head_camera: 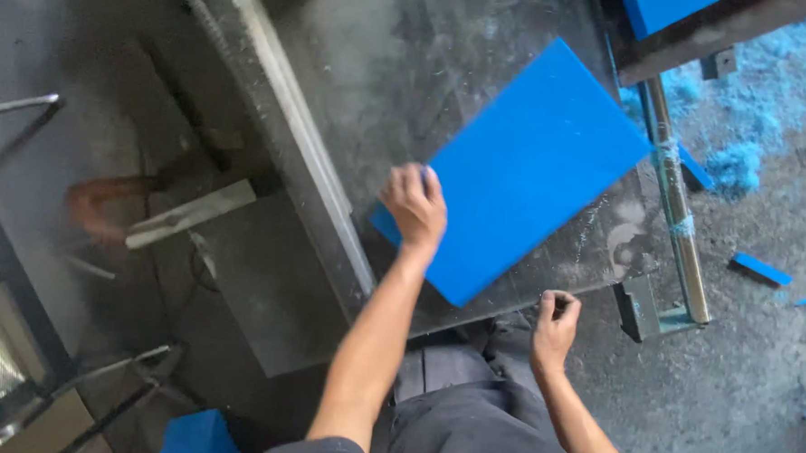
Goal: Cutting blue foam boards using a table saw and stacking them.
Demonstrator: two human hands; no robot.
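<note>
At centre frame, the flat blue rectangular plastic sheet [528, 173] lies tilted on the dark, scuffed metal work table [401, 63], one corner pointing toward the upper middle of the frame and another toward the table's near edge. The left hand [415, 204] rests on the sheet's lower-left corner, fingers curled over the edge and closed on it. The right hand [555, 322] sits at the table's near edge, lower right of centre, fingers curled inward; whether it grips anything cannot be told.

Handling assessment: the sheet appears rigid and keeps a straight, flat outline, so it likely behaves as a stiff board rather than a flexible film. Its smooth face probably slides easily on the metal. Weight looks moderate, since one hand controls a corner. Suitable holds appear to be the long edges or two opposite corners.

Blue shavings [741, 164] and a small blue offcut strip [762, 268] lie on the concrete floor at right, beside a metal rail [680, 220].
</note>
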